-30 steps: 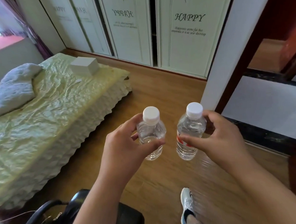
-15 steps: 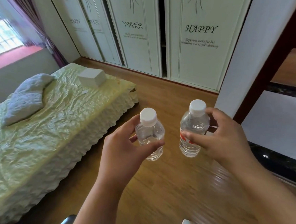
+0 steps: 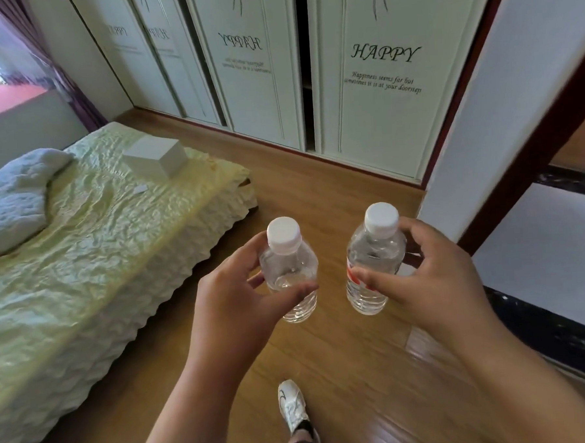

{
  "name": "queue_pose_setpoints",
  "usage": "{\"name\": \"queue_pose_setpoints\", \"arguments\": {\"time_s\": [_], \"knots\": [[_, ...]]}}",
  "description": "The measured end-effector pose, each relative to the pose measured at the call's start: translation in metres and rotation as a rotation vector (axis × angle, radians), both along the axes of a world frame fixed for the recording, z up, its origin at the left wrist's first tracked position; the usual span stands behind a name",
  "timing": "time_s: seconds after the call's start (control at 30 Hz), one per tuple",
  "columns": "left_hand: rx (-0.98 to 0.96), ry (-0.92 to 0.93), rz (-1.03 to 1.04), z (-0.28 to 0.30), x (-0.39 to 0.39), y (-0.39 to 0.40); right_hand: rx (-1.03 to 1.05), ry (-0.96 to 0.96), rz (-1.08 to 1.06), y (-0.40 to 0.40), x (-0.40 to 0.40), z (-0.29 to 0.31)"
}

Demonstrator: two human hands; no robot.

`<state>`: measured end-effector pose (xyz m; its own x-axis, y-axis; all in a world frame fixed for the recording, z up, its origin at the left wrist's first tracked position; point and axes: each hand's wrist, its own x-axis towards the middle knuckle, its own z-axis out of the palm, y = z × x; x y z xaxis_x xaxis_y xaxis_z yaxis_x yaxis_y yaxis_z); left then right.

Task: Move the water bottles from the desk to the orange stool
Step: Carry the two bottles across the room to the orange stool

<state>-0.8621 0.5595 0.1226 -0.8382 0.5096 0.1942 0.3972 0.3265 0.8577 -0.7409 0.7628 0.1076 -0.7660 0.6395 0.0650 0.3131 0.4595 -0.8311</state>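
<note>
Carrying one bottle in each hand, we are midway through the job. Our left hand [image 3: 234,302] curls its thumb and fingers round the left water bottle [image 3: 292,279], and our right hand [image 3: 433,281] wraps the right water bottle [image 3: 375,267], the one with the red label, in the same way. Both bottles stand upright with their white caps on, held in the air over the wooden floor [image 3: 342,354], side by side and apart.

So the pickup looks done: neither bottle rests on any surface, and no desk shows here. What is left is the whole delivery. We see no orange stool anywhere, so we judge we must find it, walk there and set both bottles down.

The bed [image 3: 83,266] lies at nine o'clock with a white box [image 3: 155,159] and a grey pillow [image 3: 15,198] on it. The wardrobe doors [image 3: 378,81] stand at twelve o'clock, a doorway at three, and our shoe [image 3: 292,406] at six.
</note>
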Motion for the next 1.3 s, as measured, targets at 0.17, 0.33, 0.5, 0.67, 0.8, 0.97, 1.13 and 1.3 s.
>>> {"name": "queue_pose_setpoints", "arguments": {"time_s": [0.17,0.33,0.5,0.67,0.8,0.97,1.13,1.3], "knots": [[0.021,-0.031,-0.057,-0.004,-0.065,0.035,0.056,-0.031,-0.067,0.025,-0.053,0.001],[0.023,-0.037,-0.099,0.003,-0.149,0.069,0.062,-0.028,-0.134,0.048,-0.121,0.012],[-0.004,-0.014,-0.125,0.008,-0.23,0.087,0.07,0.005,-0.206,0.06,-0.191,0.019],[0.009,-0.036,-0.137,0.008,-0.291,0.097,0.079,0.029,-0.235,0.074,-0.246,0.021],[0.001,-0.044,-0.118,0.005,-0.325,0.103,0.102,0.042,-0.22,0.084,-0.283,0.02],[-0.011,-0.064,-0.097,-0.001,-0.365,0.121,0.104,0.034,-0.146,0.105,-0.331,0.007],[-0.04,-0.039,-0.034,-0.001,-0.407,0.152,0.093,0.007,-0.086,0.145,-0.387,-0.003],[-0.056,-0.016,0.034,0.007,-0.45,0.202,0.088,0.04,-0.016,0.202,-0.449,-0.001]]}}
